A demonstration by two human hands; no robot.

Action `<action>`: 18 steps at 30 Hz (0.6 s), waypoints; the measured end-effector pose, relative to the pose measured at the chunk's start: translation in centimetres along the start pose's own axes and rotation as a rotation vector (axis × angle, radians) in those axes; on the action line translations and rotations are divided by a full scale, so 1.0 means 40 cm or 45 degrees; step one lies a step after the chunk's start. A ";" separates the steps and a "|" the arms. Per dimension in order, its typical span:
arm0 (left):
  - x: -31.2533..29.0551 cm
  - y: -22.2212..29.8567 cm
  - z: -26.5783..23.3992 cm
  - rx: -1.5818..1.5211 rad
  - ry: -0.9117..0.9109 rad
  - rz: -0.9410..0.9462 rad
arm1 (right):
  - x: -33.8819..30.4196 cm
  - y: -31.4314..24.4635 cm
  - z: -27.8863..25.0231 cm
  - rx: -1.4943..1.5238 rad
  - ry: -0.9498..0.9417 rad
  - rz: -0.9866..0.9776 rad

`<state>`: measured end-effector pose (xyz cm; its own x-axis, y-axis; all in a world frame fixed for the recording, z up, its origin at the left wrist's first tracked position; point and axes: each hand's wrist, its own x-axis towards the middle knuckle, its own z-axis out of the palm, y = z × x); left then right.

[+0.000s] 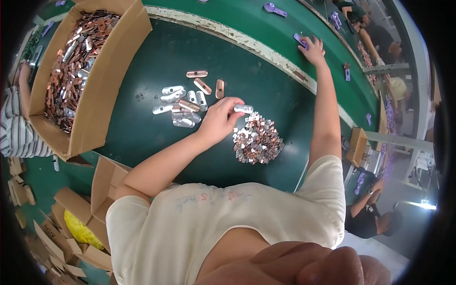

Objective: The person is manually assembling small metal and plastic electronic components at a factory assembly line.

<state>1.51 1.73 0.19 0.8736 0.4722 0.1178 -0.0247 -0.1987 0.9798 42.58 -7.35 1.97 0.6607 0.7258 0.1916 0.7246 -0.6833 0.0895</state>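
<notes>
My left hand (220,119) pinches a silver oblong metal plate (243,109) with rounded ends, over the dark green table. Just beyond its fingertips lies a heap of small silver and copper-coloured metal bits (259,140). To the left is a loose cluster of similar oblong plates, some silver (183,123) and some copper-coloured (203,86). My right arm stretches out to the green conveyor belt, where my right hand (313,51) grips a purple plastic piece (300,40) between thumb and fingers. The hand covers part of that piece.
A cardboard box (107,90) full of copper and silver plates stands at the left. A pale worn rail (228,38) divides table from belt. More purple pieces (275,9) lie along the belt. Open cartons (71,204) sit at lower left. Other people work at left and right.
</notes>
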 end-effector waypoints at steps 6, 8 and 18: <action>-0.030 0.023 -0.007 -0.111 -0.020 -0.120 | -0.135 -0.057 -0.027 0.677 0.188 0.059; -0.026 0.062 -0.020 -0.138 -0.053 -0.078 | -0.212 -0.121 -0.086 1.225 0.212 0.079; -0.059 0.272 -0.084 -0.542 -0.214 -0.132 | -0.632 -0.382 -0.465 1.623 0.159 -0.344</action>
<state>-2.44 1.33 11.13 0.9477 0.3183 0.0226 -0.0998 0.2285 0.9684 11.14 -16.74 13.95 0.4937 0.7678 0.4083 0.5513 0.0868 -0.8298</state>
